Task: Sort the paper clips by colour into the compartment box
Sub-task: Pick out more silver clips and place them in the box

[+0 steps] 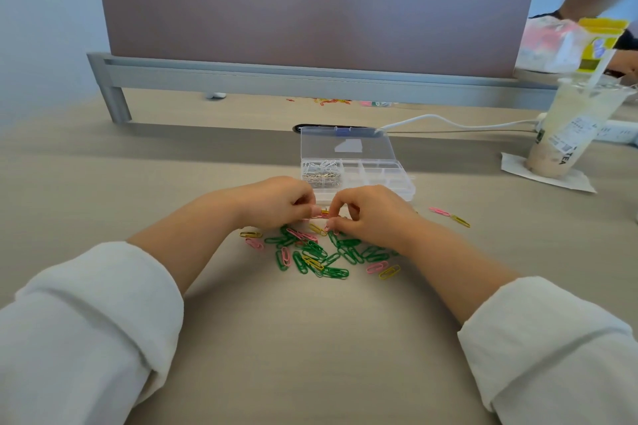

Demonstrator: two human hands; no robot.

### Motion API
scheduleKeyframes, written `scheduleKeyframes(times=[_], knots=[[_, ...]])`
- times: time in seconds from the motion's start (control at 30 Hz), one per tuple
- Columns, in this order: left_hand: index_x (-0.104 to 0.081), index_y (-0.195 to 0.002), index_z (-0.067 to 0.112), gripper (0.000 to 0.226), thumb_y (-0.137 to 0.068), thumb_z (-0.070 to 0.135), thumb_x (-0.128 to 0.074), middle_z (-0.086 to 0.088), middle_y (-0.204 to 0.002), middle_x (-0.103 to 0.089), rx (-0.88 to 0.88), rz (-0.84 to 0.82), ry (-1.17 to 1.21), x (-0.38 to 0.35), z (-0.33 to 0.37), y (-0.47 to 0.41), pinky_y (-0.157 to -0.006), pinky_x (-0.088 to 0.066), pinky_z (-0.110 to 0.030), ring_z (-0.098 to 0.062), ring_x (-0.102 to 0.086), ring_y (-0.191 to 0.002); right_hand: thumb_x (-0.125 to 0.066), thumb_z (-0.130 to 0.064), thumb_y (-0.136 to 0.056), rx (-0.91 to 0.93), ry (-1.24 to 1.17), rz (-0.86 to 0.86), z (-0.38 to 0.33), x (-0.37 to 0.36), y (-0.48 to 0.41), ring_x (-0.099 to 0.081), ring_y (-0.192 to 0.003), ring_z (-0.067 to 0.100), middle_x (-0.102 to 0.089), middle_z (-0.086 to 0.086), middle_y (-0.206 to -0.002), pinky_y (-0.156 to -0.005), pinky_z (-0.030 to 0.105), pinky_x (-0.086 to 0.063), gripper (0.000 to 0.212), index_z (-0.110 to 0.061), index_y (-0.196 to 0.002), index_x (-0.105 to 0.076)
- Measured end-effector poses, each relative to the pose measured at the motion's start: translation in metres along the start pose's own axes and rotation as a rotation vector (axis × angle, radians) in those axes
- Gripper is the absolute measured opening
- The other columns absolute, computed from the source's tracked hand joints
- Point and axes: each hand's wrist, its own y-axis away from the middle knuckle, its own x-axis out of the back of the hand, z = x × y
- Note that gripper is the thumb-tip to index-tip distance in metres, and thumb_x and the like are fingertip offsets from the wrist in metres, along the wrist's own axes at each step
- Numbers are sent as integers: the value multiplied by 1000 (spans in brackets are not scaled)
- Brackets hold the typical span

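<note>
A wide beige desk top [310, 338] is closed off at its far edge by a mauve fabric divider panel [310, 10] on a grey metal rail. At the far right, a tall clear plastic cup of pale milk tea [569, 134] is set on a white paper napkin [566, 181]. A clear plastic compartment box [405, 188] is placed mid-desk, just beyond the hands, with its hinged lid [345, 148] raised at the back. White paper clips [322, 165] are held in its back-left compartment and silver paper clips [321, 178] in the one in front. The left hand [276, 200] and right hand [374, 214] are brought together just before the box, fingers curled, and a pink paper clip [319, 216] is pinched between their fingertips. Below them, a loose heap of green, pink and yellow paper clips [317, 255] is spread on the desk. Apart to the right, a stray pink clip [439, 211] and a stray yellow clip [461, 221] are laid end to end.
</note>
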Motion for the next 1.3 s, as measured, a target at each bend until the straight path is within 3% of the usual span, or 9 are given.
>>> scheduleKeyframes(times=[0.23,0.33,0.4,0.47,0.63,0.83,0.93,1.07,1.3], knots=[[-38,-79,21,20,-99,24,-36,3,-70,-55,36,135,243,-1,-6,-1,-57,-37,-24,-11,-45,-61,-63,-37,-84,-35,38,14,4,2,-2,-40,-56,4,-43,-11,-58,-56,25,-35,32,-28,-57,-47],[-41,-93,20,7,-97,18,-37,4,-67,-54,30,215,315,-2,-8,-2,-54,-37,-23,-10,-44,-58,-65,-40,-82,-54,37,33,6,1,-3,-40,-60,2,-44,-12,-62,-55,24,-34,23,-28,-68,-52],[-40,-108,24,16,-96,14,-35,5,-63,-52,33,276,357,-3,-10,-3,-54,-38,-23,-11,-44,-57,-65,-40,-82,-56,30,35,6,0,-4,-39,-60,1,-43,-12,-62,-54,21,-33,14,-27,-82,-60],[-45,-111,27,26,-95,11,-32,4,-64,-53,49,326,350,-3,-13,-5,-58,-40,-27,-13,-45,-59,-65,-39,-83,-61,26,26,4,0,-5,-41,-62,4,-40,-13,-62,-54,20,-32,13,-26,-85,-64],[-52,-88,23,25,-98,15,-31,4,-63,-51,81,371,335,-5,-22,-10,-57,-36,-27,-12,-44,-57,-65,-39,-83,-94,13,-21,4,1,-5,-40,-63,2,-41,-14,-66,-54,19,-33,17,-25,-77,-57],[-39,-60,16,46,-99,39,-28,3,-58,-43,104,441,325,4,-26,-8,-57,-33,-30,-15,-39,-56,-68,-35,-82,-122,-100,-114,5,5,-4,-40,-60,2,-46,-11,-67,-54,20,-31,18,-18,-83,-62],[-38,-56,14,53,-96,47,-28,0,-57,-45,135,380,252,5,-23,-6,-54,-32,-28,-15,-40,-54,-69,-33,-82,-132,-113,-144,3,7,-4,-41,-59,2,-48,-10,-66,-54,20,-32,17,-17,-83,-63],[-36,-55,15,49,-97,41,-34,-2,-55,-38,60,281,100,-2,-19,-8,-50,-26,-27,-15,-35,-51,-66,-31,-85,-128,-74,-171,-1,8,-4,-42,-60,3,-49,-10,-65,-53,20,-32,14,-18,-81,-62],[-64,-66,28,35,-93,40,-46,7,-51,-37,0,4,183,9,-15,3,-45,-30,-11,-4,-33,-44,-60,-29,-89,-116,-5,-192,-5,8,-4,-43,-62,3,-48,-11,-67,-54,18,-33,13,-20,-80,-60]])
